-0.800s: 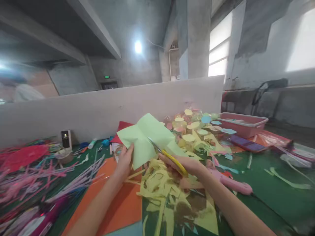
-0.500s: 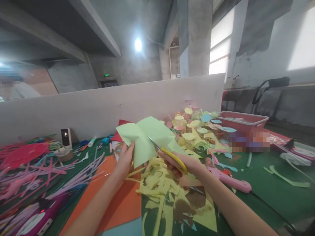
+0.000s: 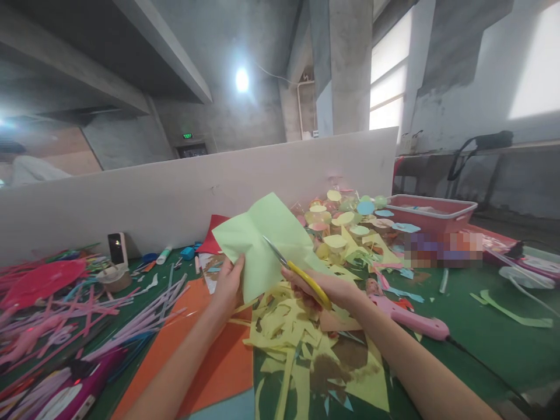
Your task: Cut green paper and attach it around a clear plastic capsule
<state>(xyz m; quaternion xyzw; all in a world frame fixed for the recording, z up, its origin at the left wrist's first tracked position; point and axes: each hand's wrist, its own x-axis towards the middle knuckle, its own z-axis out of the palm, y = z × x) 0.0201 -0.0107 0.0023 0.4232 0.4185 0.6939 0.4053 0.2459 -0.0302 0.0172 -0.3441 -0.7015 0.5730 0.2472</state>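
A creased sheet of light green paper is pinched at its lower left edge by my left hand. My right hand grips the yellow handles of a pair of scissors. The metal blades lie across the face of the sheet and point up and left; whether they are cutting into it I cannot tell. Beneath both hands is a heap of yellow paper scraps. An orange sheet lies flat under my left forearm.
Right of my right forearm lies a pink glue gun with a black cord. Behind it are paper discs on clear cups and a pink basket. Purple strips, a cup and a phone are leftward. A white partition stands behind.
The light green sheet has turned and its top corner has risen slightly. My left hand has shifted a little to the right. The scissors stay close to the same spot.
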